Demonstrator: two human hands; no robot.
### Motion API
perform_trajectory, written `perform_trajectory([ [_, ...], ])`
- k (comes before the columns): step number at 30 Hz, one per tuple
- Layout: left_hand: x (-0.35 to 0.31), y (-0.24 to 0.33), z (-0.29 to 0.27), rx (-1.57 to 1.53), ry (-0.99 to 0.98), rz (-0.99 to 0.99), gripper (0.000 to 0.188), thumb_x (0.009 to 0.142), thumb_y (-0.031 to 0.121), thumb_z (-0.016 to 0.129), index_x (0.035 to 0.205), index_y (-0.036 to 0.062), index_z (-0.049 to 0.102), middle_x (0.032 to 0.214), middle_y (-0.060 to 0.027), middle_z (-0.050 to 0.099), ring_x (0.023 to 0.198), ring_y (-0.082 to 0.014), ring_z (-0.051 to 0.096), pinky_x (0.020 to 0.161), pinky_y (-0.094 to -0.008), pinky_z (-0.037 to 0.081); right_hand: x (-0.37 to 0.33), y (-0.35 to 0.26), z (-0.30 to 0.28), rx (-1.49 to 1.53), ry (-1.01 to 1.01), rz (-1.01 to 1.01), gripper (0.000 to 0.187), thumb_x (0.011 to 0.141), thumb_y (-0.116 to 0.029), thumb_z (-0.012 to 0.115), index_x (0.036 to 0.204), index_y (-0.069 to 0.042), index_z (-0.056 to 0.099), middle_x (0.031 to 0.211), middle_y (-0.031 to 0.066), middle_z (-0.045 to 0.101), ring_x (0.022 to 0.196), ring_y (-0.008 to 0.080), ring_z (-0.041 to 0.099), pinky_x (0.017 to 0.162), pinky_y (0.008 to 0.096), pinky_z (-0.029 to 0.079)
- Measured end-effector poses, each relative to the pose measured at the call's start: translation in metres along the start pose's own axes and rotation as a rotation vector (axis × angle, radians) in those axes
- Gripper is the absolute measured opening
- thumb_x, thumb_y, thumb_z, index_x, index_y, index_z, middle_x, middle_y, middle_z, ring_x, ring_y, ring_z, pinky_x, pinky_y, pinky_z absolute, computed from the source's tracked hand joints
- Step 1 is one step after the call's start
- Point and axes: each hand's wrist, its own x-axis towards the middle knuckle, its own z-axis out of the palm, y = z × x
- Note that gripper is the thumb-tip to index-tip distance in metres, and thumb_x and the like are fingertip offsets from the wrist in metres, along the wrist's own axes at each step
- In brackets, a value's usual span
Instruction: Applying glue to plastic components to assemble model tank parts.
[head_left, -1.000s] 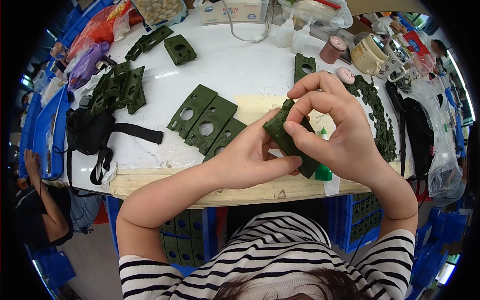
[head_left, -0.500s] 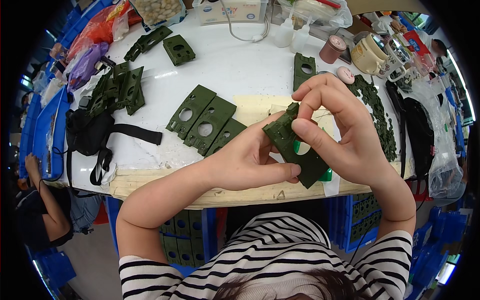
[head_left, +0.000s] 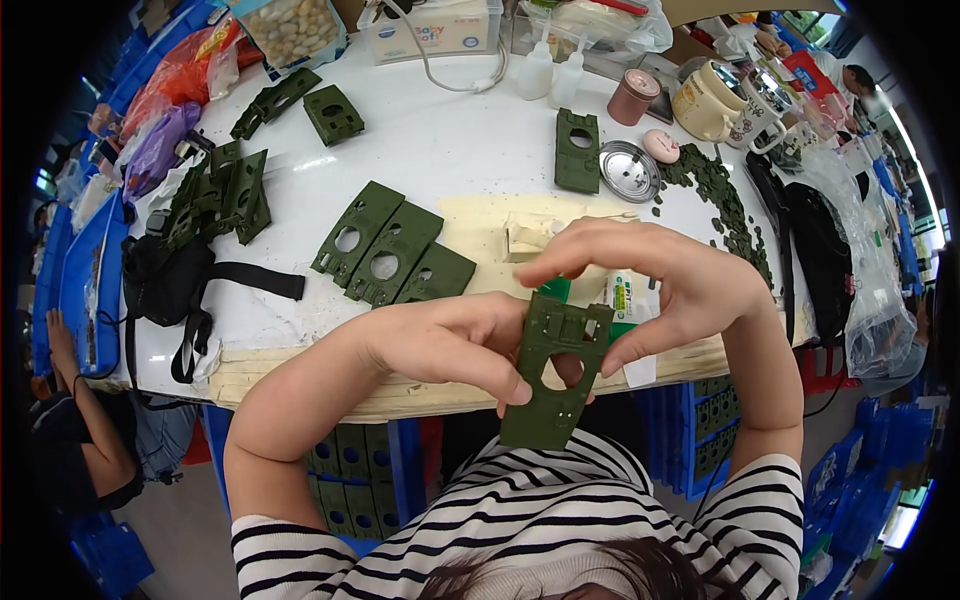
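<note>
Here both hands hold one green plastic plate (head_left: 553, 372) upright.
Left hand (head_left: 455, 343) pinches its left edge; right hand (head_left: 668, 285) grips its top and right edge above the white table (head_left: 440, 160).

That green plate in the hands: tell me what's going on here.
A person in a striped shirt holds a dark green plastic plate with a round hole up in both hands, close to the body. The left hand pinches its left edge; the right hand grips its top and right side. Three similar plates lie side by side on the white table, with more green parts piled at its left.
</note>
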Motion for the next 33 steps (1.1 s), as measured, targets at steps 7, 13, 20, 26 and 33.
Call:
perform_trajectory([
  [7,0.004,-0.004,-0.009,-0.352,-0.014,0.288,0.058,0.089,0.031,0.038,0.129,-0.0123,0.038,0.123,-0.0244,0.052,0.108,-0.0285,0.056,0.094,-0.0357,0.043,-0.015,-0.002,0.0,0.17,0.277,0.039,0.059,0.059,-0.014,0.084,0.11,-0.004,0.055,0.104,0.0041,0.058,0.098,0.0169,0.055,0.087,0.0319,0.043],
  [13,0.02,-0.001,0.012,-0.03,0.588,0.512,0.068,0.084,0.004,0.061,0.14,0.0029,0.022,0.125,-0.0174,0.047,0.117,-0.0282,0.048,0.088,-0.0431,0.051,-0.013,-0.002,0.044,0.24,0.907,0.131,0.058,0.068,-0.007,0.079,0.114,-0.004,0.044,0.099,0.0014,0.053,0.092,0.0107,0.052,0.083,0.0268,0.042],
  [20,0.016,-0.009,0.016,-0.034,0.589,0.573,0.07,0.084,0.011,0.065,0.139,0.0045,0.023,0.133,-0.0144,0.04,0.12,-0.0291,0.047,0.091,-0.0447,0.051,-0.025,-0.01,0.054,-0.073,0.739,0.226,0.064,0.071,-0.015,0.078,0.123,-0.001,0.043,0.106,0.0062,0.054,0.098,0.0129,0.052,0.087,0.0275,0.041],
  [26,0.017,0.002,0.022,-0.084,0.711,0.402,0.072,0.08,0.011,0.066,0.139,0.0061,0.027,0.127,-0.013,0.048,0.108,-0.0281,0.057,0.086,-0.0385,0.055,-0.129,-0.001,-0.012,-0.715,0.988,0.767,0.012,0.078,-0.007,0.068,0.084,0.002,0.063,0.073,0.0086,0.064,0.064,0.0136,0.059,0.061,0.0258,0.047],
  [33,0.016,-0.003,0.019,-0.098,0.702,0.422,0.07,0.08,0.01,0.066,0.139,0.006,0.027,0.126,-0.0129,0.049,0.107,-0.028,0.058,0.087,-0.0385,0.054,-0.17,0.023,-0.035,-0.677,0.738,1.17,0.013,0.074,-0.01,0.07,0.076,0.002,0.064,0.065,0.0083,0.061,0.06,0.0153,0.058,0.059,0.0283,0.046],
])
